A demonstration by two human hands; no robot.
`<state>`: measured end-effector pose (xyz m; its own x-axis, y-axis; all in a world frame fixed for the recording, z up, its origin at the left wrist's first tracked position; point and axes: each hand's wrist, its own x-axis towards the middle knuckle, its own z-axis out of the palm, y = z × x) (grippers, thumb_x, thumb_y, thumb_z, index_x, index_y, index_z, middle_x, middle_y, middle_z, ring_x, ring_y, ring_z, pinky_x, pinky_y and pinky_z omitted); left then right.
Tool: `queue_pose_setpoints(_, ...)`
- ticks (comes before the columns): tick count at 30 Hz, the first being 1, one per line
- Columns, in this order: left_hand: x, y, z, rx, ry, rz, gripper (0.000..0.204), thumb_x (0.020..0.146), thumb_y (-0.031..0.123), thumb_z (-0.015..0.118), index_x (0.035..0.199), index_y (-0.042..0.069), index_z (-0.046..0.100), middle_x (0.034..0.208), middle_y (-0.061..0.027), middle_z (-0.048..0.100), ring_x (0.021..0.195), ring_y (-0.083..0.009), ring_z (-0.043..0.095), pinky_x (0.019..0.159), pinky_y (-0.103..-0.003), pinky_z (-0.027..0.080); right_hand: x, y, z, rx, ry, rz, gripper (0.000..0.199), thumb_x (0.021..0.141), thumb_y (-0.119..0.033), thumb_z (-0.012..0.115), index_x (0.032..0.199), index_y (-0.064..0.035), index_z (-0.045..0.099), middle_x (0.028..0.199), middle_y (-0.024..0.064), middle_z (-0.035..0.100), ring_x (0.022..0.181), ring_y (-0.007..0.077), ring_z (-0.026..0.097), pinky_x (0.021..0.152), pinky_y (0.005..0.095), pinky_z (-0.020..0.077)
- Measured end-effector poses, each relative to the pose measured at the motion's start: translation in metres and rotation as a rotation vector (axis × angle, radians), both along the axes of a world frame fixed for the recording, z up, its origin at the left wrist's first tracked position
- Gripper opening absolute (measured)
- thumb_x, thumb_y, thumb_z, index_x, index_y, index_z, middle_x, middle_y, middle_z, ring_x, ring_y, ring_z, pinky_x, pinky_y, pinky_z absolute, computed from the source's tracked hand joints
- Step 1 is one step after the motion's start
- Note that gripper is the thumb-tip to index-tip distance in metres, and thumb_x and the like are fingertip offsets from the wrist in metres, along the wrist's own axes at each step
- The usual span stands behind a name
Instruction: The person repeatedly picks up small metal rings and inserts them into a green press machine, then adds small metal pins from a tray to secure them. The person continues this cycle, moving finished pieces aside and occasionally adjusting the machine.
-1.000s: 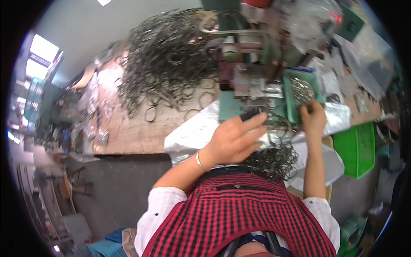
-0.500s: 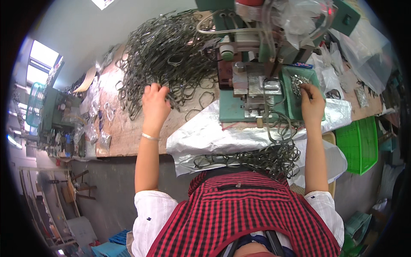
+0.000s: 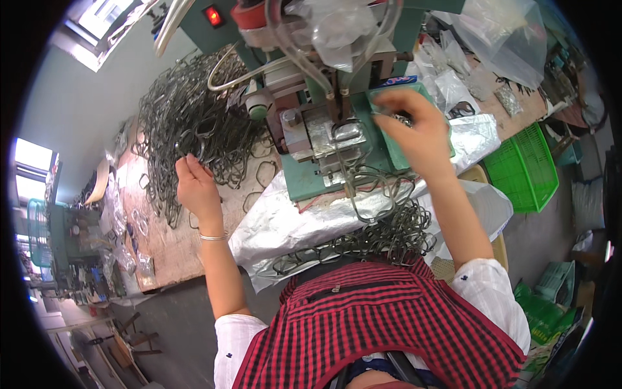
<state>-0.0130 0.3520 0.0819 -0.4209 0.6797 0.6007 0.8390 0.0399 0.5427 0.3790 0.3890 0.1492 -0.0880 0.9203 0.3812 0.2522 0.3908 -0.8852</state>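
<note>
My left hand [image 3: 199,191] is at the near edge of a large heap of dark flat loops [image 3: 188,97], its fingers pinched on one dark loop [image 3: 186,144]. My right hand [image 3: 418,133] is over the green tray [image 3: 396,155], which holds small shiny metal pieces [image 3: 403,118]. Its thumb and forefinger are curved toward the machine and smeared by motion, so whether a piece is between them cannot be told. Between my hands stands a green bench machine [image 3: 304,185] with a metal work block [image 3: 317,133]. A dark loop [image 3: 350,131] lies on that block.
Several more loops [image 3: 389,233] are bunched at the table's front edge on silvery sheeting [image 3: 259,233]. Clear hoses [image 3: 278,32] and a plastic bag [image 3: 337,32] hang over the machine. A bright green crate [image 3: 525,168] stands at the right. Small plastic bags [image 3: 146,262] lie at the left.
My view has turned, so the scene sits tilted. My right hand has come up out of the metal pieces, toward the machine. My left hand's fingers have closed together at the heap.
</note>
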Motion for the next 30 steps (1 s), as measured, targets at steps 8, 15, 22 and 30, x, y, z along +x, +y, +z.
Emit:
queue_pose_setpoints(8, 0.070, -0.023, 0.007, 0.104, -0.916, -0.545, 0.009, 0.107, 0.013, 0.058, 0.110, 0.005, 0.056, 0.086, -0.0020, 0.064, 0.073, -0.0081, 0.056, 0.066, -0.022, 0.044, -0.037, 0.008, -0.018, -0.171, 0.332, 0.001, 0.059, 0.079, -0.001, 0.076, 0.134, 0.0043, 0.054, 0.090, 0.0023, 0.067, 0.088, 0.0100, 0.062, 0.086, 0.0257, 0.0478)
queue_pose_setpoints(15, 0.136, 0.004, 0.113, 0.402, -0.539, -0.820, 0.021, 0.102, 0.001, 0.062, 0.122, -0.003, 0.060, 0.104, -0.0115, 0.069, 0.087, -0.0173, 0.071, 0.079, -0.027, 0.056, -0.051, 0.007, -0.003, -0.260, 0.544, 0.135, 0.061, 0.081, -0.002, 0.076, 0.137, 0.0033, 0.053, 0.091, 0.0039, 0.071, 0.091, 0.0102, 0.064, 0.088, 0.0267, 0.0483)
queue_pose_setpoints(22, 0.165, -0.048, 0.111, -0.303, -0.946, -1.025, 0.017, 0.107, 0.019, 0.054, 0.113, 0.003, 0.053, 0.069, -0.0060, 0.068, 0.048, -0.0132, 0.060, 0.047, -0.021, 0.041, -0.026, -0.029, -0.021, 0.184, -0.043, -0.112, 0.042, 0.087, -0.013, 0.073, 0.126, -0.0031, 0.064, 0.115, 0.0156, 0.071, 0.113, 0.0309, 0.065, 0.101, 0.0412, 0.0491)
queue_pose_setpoints(30, 0.199, -0.032, 0.096, -0.904, -1.440, -0.817, 0.034, 0.108, 0.034, 0.050, 0.119, 0.003, 0.057, 0.065, -0.0091, 0.065, 0.047, -0.0125, 0.054, 0.040, -0.025, 0.042, 0.068, 0.038, -0.088, 0.145, -0.304, -0.506, 0.015, 0.091, -0.010, 0.071, 0.104, -0.0023, 0.074, 0.101, 0.0115, 0.073, 0.091, 0.0236, 0.069, 0.082, 0.0337, 0.0517)
